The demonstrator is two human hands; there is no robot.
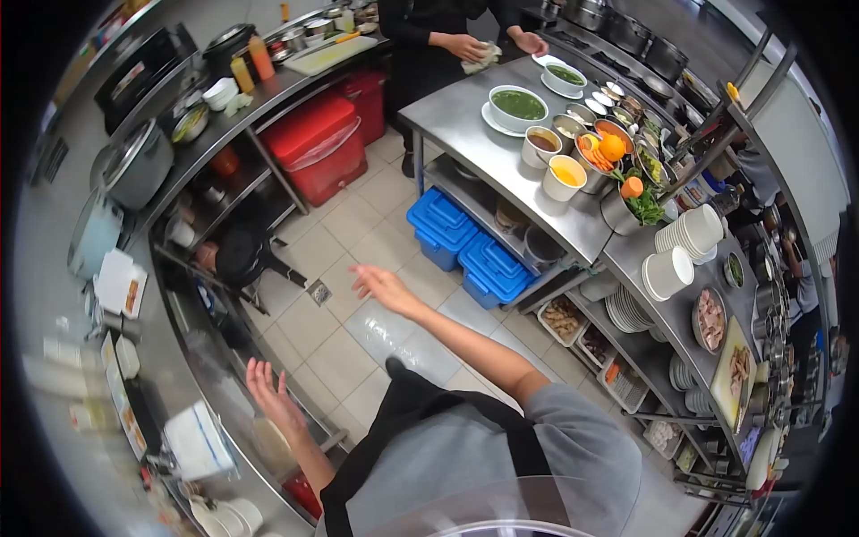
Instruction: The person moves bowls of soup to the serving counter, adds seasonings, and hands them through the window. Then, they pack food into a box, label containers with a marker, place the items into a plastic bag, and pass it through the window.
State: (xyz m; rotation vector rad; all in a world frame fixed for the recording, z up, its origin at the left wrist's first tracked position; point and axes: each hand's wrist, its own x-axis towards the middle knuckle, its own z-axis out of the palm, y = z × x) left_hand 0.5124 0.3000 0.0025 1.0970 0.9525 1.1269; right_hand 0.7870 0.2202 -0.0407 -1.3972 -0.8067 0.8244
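Observation:
My left hand (pixel 273 398) is held up with its fingers spread, nearest to the steel counter (pixel 219 358) along the left. My right hand (pixel 383 288) reaches forward over the tiled floor (pixel 344 353), its fingers loosely apart. Neither hand holds anything. Ahead of the right hand, two blue lidded bins (pixel 492 268) stand at the foot of the steel worktable (pixel 465 112). A bowl of green soup (pixel 519 106) sits on that table, and a second green soup bowl (pixel 565 75) is behind it.
A co-worker in black holds a cloth (pixel 481 59) beside the worktable. Red bins (pixel 313 143) stand under the back counter. A black stool-like object (pixel 242 261) juts out at left. On the right are paper cups (pixel 667 273), a cutting board (pixel 734 371) and shelves with plates (pixel 629 313).

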